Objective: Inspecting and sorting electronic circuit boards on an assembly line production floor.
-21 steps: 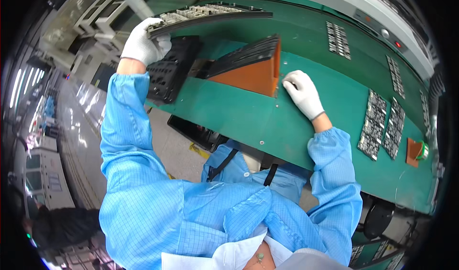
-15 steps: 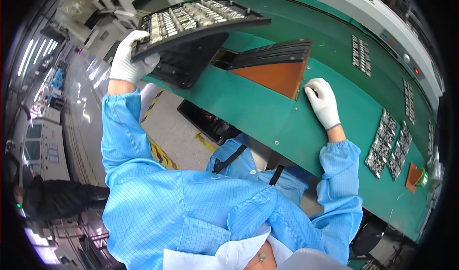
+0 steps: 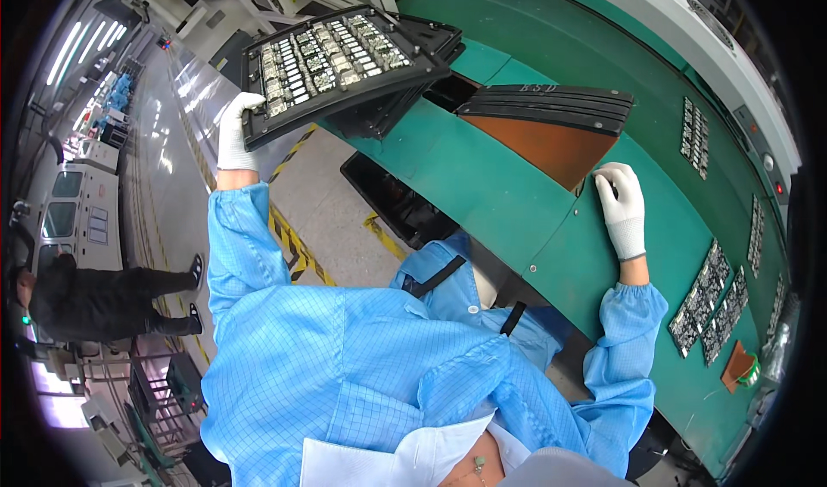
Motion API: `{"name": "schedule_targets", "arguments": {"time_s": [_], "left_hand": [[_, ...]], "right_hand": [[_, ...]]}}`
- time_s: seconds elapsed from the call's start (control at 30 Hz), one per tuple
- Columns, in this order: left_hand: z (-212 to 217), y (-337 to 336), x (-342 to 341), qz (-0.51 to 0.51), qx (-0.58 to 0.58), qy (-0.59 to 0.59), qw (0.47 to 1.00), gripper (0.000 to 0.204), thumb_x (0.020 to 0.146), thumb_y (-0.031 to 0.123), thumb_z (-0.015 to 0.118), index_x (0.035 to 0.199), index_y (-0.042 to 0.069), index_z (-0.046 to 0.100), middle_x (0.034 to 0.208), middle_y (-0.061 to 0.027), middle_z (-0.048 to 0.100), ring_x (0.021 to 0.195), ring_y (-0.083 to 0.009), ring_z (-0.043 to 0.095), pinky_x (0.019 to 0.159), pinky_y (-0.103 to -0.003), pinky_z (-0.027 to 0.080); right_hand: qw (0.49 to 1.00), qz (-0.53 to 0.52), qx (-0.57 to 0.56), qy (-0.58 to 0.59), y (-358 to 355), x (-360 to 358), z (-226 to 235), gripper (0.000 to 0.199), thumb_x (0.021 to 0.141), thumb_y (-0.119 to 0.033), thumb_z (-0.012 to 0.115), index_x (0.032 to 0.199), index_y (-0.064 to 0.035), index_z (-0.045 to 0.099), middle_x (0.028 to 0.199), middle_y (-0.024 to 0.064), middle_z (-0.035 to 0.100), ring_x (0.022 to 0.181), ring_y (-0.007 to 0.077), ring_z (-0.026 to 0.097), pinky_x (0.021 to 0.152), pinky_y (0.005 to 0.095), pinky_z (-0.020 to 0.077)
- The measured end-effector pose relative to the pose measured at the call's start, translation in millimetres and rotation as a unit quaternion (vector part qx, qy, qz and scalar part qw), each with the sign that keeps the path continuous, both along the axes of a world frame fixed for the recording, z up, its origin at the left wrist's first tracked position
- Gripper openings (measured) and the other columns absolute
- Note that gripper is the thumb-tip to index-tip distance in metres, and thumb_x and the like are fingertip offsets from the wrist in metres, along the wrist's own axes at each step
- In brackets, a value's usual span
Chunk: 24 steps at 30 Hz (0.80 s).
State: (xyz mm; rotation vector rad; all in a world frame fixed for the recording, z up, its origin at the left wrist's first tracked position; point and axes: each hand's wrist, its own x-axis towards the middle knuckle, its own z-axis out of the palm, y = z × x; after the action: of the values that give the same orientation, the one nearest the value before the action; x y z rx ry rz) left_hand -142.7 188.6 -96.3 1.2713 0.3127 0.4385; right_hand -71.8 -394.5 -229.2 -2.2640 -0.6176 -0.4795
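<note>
The gloved left hand was clamped on one corner of a tilted black tray of small parts held off the green bench, so parts risked sliding out, while the right hand rested on the bench, fingers together.

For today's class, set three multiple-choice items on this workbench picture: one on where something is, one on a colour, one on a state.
1. Where is the right hand?
A. on the floor
B. on the green bench top, at the corner of the stack of black trays
C. on the loaded tray

2. What colour are the person's gloves?
A. white
B. black
C. yellow

3. How is the black tray of small parts?
A. lying flat on the bench
C. on the floor
B. lifted and tilted, gripped at its edge by the left hand

Key: 1 B, the fingers rest by the stack's corner; 2 A, both gloves show white; 3 B, the tray hangs tilted above the bench edge.
</note>
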Motion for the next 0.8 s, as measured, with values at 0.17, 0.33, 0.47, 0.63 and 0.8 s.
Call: {"name": "schedule_targets", "arguments": {"time_s": [0.17,0.33,0.47,0.63,0.8], "left_hand": [[-3,-40,5,0.003,-0.029,-0.038,0.999,0.030,0.085,0.014,0.061,0.112,0.001,0.068,0.103,-0.0113,0.072,0.096,-0.0266,0.069,0.092,-0.039,0.056],[-23,-64,42,-0.025,-0.077,-0.106,0.991,0.016,0.085,0.008,0.067,0.100,0.005,0.064,0.102,-0.0097,0.071,0.098,-0.0278,0.066,0.096,-0.045,0.051],[-43,-65,81,-0.052,-0.216,-0.104,0.969,0.017,0.086,0.007,0.066,0.103,0.003,0.063,0.103,-0.0116,0.070,0.100,-0.0292,0.066,0.095,-0.048,0.052],[-56,-71,82,-0.054,-0.225,0.014,0.973,0.022,0.091,0.016,0.069,0.108,0.004,0.064,0.108,-0.0134,0.068,0.097,-0.0286,0.066,0.086,-0.042,0.055],[-38,-72,62,-0.128,-0.077,0.203,0.968,0.029,0.093,0.030,0.073,0.114,0.012,0.065,0.107,-0.0110,0.069,0.087,-0.0219,0.067,0.071,-0.033,0.054]], "right_hand": [[1.000,0.008,0.004,-0.012,2,2,3,0.007,0.092,-0.003,0.062,0.096,0.0018,0.065,0.102,0.0122,0.064,0.095,0.0261,0.063,0.086,0.0334,0.0513],[1.000,0.003,0.015,0.003,4,1,4,0.007,0.092,-0.005,0.064,0.095,0.0004,0.067,0.102,0.0122,0.065,0.096,0.0267,0.063,0.086,0.0346,0.0510],[1.000,0.013,0.007,-0.004,4,0,5,0.008,0.092,-0.004,0.062,0.097,0.0018,0.066,0.103,0.0124,0.065,0.096,0.0260,0.064,0.086,0.0335,0.0514],[1.000,0.002,0.003,0.009,4,-1,5,0.008,0.092,-0.003,0.063,0.097,0.0018,0.066,0.104,0.0123,0.065,0.097,0.0259,0.063,0.088,0.0335,0.0514],[1.000,0.000,-0.001,0.018,1,-2,5,0.008,0.092,-0.003,0.063,0.097,0.0014,0.067,0.105,0.0123,0.065,0.098,0.0257,0.063,0.088,0.0338,0.0513]]}}
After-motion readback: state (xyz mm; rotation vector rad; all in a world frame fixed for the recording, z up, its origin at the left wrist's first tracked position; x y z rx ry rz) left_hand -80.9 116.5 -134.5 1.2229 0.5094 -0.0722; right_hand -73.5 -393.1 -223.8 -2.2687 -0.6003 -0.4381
